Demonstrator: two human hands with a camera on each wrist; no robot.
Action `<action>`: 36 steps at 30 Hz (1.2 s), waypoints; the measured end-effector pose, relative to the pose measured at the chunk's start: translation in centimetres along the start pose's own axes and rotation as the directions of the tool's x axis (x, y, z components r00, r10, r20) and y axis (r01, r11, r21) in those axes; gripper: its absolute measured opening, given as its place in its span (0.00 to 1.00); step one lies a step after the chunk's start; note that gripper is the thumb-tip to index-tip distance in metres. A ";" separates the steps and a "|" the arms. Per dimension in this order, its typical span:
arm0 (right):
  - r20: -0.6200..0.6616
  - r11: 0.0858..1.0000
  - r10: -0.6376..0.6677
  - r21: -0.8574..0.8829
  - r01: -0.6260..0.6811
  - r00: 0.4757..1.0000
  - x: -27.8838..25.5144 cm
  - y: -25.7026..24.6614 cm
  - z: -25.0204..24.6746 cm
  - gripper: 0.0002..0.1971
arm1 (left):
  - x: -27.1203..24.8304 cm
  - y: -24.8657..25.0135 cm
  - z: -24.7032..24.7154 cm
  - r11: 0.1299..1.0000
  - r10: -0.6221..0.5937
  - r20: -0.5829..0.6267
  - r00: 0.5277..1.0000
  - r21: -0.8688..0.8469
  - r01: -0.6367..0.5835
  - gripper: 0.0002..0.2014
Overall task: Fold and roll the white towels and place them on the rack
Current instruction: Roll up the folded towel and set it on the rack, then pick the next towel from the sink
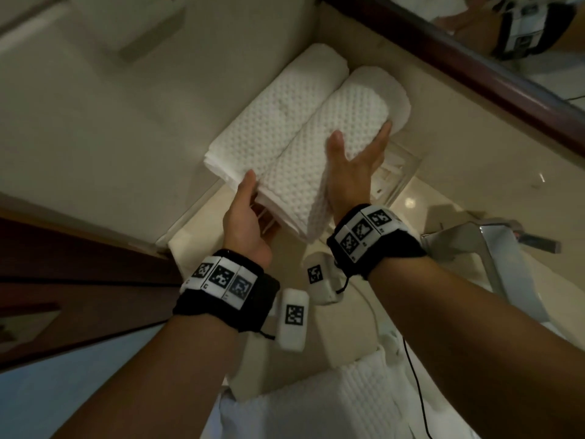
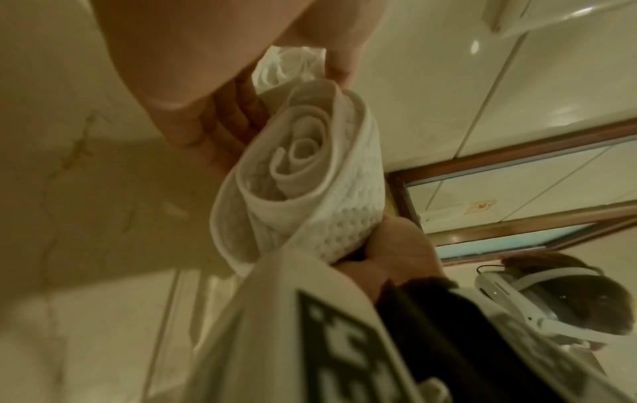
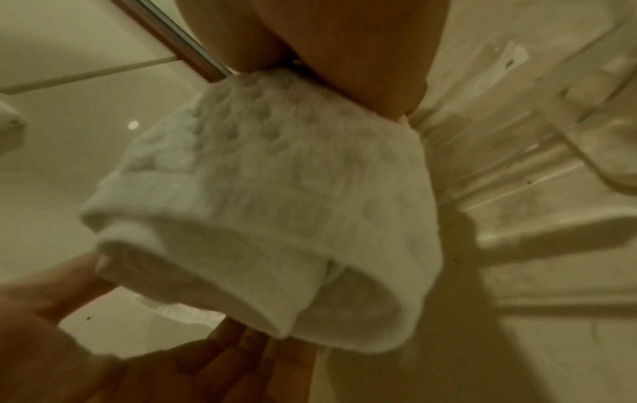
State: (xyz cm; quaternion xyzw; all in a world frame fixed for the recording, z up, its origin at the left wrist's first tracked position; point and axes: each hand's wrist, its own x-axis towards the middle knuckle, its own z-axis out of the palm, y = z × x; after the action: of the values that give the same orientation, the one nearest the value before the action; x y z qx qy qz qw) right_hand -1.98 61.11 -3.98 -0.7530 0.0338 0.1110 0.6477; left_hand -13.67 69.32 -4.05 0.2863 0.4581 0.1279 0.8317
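Holding the rolled towel (image 1: 329,147) between both palms, you have it lying on the rack (image 1: 395,172) with its long axis running away from you, parallel to the first rolled towel (image 1: 278,122) just to its left; the two rolls touch along their length. Your right hand (image 1: 354,166) lies along the right flank, fingers straight and thumb spread over the top. Your left hand (image 1: 247,217) cups the near end from below and left, fingers relaxed under the roll; in the left wrist view the spiral end (image 2: 296,163) faces that palm. Neither hand is clenched.

Because the roll points straight ahead, the likely next move is to draw both hands back toward you along that axis. The right hand, further along the roll, probably steadies it longest. Another towel (image 1: 332,403) waits below your arms.
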 end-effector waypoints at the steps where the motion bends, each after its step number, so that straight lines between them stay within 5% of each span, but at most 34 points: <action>1: 0.009 1.000 0.010 0.000 -0.010 1.000 0.2 -0.1 0.2 0.45 | 0.0 0.1 0.0 1.000 0.008 0.011 1.000 0.005 -0.008 0.22; 10: 0.123 0.998 0.059 0.009 -0.060 0.991 -0.2 -0.5 -2.8 0.50 | -1.4 -0.4 -0.1 0.994 0.052 -0.073 0.996 0.096 -0.045 0.14; 17: 0.096 0.987 0.101 -0.133 -0.087 0.990 -4.6 1.0 -9.3 0.20 | -4.1 -3.4 -0.9 0.962 0.091 -0.099 0.991 0.267 -0.062 0.08; 19: 0.138 0.985 0.069 -0.166 -0.046 0.988 -7.1 1.6 -11.7 0.07 | -5.1 -5.0 -1.0 0.941 0.109 -0.084 0.991 0.331 -0.075 0.07; 21: 0.206 0.967 0.031 -0.255 0.023 0.978 -9.7 2.2 -14.8 0.04 | -6.5 -7.4 -0.7 0.899 0.137 -0.036 0.990 0.425 -0.109 0.06; 26: 0.305 0.899 0.053 -0.429 0.087 0.951 -14.0 4.9 -23.6 0.05 | -10.3 -13.9 1.0 0.717 0.148 0.136 0.980 0.667 -0.201 0.09; 29: 0.312 0.894 0.091 -0.443 0.060 0.946 -15.7 7.2 -28.9 0.03 | -12.2 -17.3 1.7 0.509 0.193 0.287 0.938 0.788 -0.346 0.07; 33: 0.193 0.845 0.245 -0.523 -0.112 0.950 -17.2 11.3 -35.6 0.04 | -14.7 -21.7 3.2 0.234 0.121 0.445 0.887 0.856 -0.461 0.02; 36: 0.074 0.813 0.328 -0.530 -0.241 0.942 -17.3 14.7 -40.0 0.04 | -15.8 -25.2 5.2 0.129 -0.007 0.481 0.877 0.870 -0.476 0.01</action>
State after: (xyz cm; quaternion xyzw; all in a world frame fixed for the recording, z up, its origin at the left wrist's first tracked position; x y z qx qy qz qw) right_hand -16.74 17.82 -9.06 -0.8729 0.0628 0.2725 0.3998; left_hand -19.20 39.71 -5.91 0.8386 0.2118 -0.1198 0.4875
